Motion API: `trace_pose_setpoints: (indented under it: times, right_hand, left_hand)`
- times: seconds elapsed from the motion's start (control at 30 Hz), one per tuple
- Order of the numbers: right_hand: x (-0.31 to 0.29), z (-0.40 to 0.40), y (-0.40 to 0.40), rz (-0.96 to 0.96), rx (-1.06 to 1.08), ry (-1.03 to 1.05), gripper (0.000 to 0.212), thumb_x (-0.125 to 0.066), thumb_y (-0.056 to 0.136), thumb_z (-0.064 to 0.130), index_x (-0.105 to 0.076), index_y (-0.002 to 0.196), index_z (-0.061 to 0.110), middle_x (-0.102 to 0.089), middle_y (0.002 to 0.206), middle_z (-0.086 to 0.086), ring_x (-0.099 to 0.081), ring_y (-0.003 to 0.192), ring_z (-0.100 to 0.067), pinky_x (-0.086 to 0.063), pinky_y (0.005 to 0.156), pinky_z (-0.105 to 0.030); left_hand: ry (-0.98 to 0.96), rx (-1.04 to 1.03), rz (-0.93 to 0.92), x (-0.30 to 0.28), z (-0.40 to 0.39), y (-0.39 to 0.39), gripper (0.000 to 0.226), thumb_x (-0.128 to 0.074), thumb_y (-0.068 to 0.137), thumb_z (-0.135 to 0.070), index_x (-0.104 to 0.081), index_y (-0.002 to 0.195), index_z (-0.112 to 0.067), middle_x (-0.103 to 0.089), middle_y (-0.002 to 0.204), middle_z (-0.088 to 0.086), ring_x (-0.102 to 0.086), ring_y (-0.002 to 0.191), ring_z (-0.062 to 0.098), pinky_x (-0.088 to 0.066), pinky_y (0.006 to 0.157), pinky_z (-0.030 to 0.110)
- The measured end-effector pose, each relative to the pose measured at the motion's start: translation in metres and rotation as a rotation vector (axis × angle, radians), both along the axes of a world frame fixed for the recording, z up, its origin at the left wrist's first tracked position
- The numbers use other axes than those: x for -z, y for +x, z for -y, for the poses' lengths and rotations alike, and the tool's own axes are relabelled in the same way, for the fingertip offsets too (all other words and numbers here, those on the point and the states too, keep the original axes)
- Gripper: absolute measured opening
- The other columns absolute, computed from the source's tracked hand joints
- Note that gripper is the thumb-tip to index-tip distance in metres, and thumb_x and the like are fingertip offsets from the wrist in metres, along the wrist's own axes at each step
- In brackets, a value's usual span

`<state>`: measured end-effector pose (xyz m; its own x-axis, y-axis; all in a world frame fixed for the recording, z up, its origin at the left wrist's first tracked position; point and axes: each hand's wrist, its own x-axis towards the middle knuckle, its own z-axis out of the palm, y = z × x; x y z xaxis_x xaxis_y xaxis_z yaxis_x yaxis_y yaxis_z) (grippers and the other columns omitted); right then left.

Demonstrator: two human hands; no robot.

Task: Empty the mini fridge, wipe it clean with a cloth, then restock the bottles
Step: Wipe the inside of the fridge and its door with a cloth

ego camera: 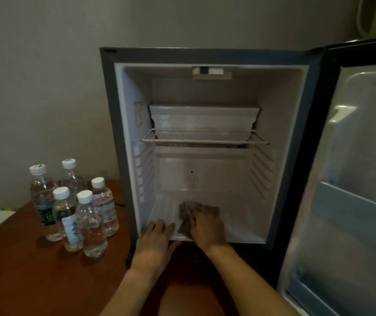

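The fridge point(205, 65) stood emptied, five bottles point(75, 208) waiting on the desk point(22, 281) beside it, while the right hand point(206, 226) pressed the cloth point(187, 210) flat-fingered on its floor and the left hand point(156, 236) rested released at the front edge, so restocking remained.

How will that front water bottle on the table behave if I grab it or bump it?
The front bottle looks full, so probably heavy for its size. Its clear thin plastic may dent a little under a firm squeeze. It stands tall and narrow, close against the other bottles on the wooden table, so a sideways bump could tip it into them.
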<state>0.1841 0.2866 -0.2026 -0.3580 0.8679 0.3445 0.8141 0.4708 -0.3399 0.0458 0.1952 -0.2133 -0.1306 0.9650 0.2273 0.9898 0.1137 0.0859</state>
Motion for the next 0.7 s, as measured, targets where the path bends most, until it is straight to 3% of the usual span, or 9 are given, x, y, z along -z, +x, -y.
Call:
trace_pose_setpoints:
  times: [0.1, 0.17, 0.37, 0.47, 0.7]
  right_hand:
    - [0.0, -0.032, -0.009, 0.006, 0.019, 0.043, 0.037, -0.041, 0.098, 0.034, -0.069, 0.115, 0.016, -0.064, 0.125, -0.008, -0.06, 0.112, -0.027, -0.044, 0.094, -0.033]
    - [-0.003, -0.051, -0.016, -0.038, 0.021, 0.054, 0.028, -0.049, 0.097, 0.027, -0.07, 0.111, 0.015, -0.067, 0.119, -0.01, -0.063, 0.106, -0.029, -0.046, 0.093, -0.034]
    - [-0.013, -0.065, -0.021, 0.052, 0.007, 0.082, 0.03, -0.053, 0.094, 0.033, -0.068, 0.118, 0.023, -0.067, 0.123, -0.001, -0.063, 0.108, -0.022, -0.044, 0.095, -0.029]
    - [-0.013, -0.052, -0.016, 0.008, -0.012, 0.069, 0.03, -0.055, 0.096, 0.029, -0.066, 0.12, 0.016, -0.064, 0.125, -0.006, -0.062, 0.111, -0.024, -0.043, 0.092, -0.028]
    - [-0.001, 0.004, 0.003, 0.071, -0.007, 0.037, 0.037, -0.045, 0.1, 0.038, -0.064, 0.123, 0.017, -0.055, 0.135, -0.006, -0.05, 0.122, -0.025, -0.038, 0.098, -0.03]
  left_hand:
    - [-0.016, 0.003, -0.043, -0.002, 0.0, -0.001, 0.056, -0.036, 0.104, -0.055, -0.029, 0.154, -0.032, -0.038, 0.144, -0.001, -0.036, 0.133, 0.024, -0.041, 0.104, 0.038]
    - [-0.031, 0.003, -0.039, -0.003, 0.0, -0.002, 0.055, -0.036, 0.104, -0.055, -0.028, 0.154, -0.033, -0.036, 0.144, -0.001, -0.034, 0.134, 0.024, -0.04, 0.105, 0.039]
    - [-0.058, 0.001, -0.055, -0.003, 0.0, -0.002, 0.056, -0.036, 0.104, -0.054, -0.028, 0.154, -0.031, -0.035, 0.147, 0.002, -0.033, 0.135, 0.028, -0.037, 0.109, 0.043]
    - [-0.059, -0.006, -0.067, -0.004, -0.001, -0.004, 0.056, -0.036, 0.104, -0.055, -0.03, 0.154, -0.031, -0.036, 0.145, 0.002, -0.035, 0.134, 0.027, -0.039, 0.107, 0.042]
    - [-0.056, -0.003, -0.037, -0.006, 0.001, 0.001, 0.053, -0.039, 0.104, -0.053, -0.034, 0.151, -0.031, -0.04, 0.142, 0.001, -0.036, 0.132, 0.026, -0.042, 0.1, 0.04]
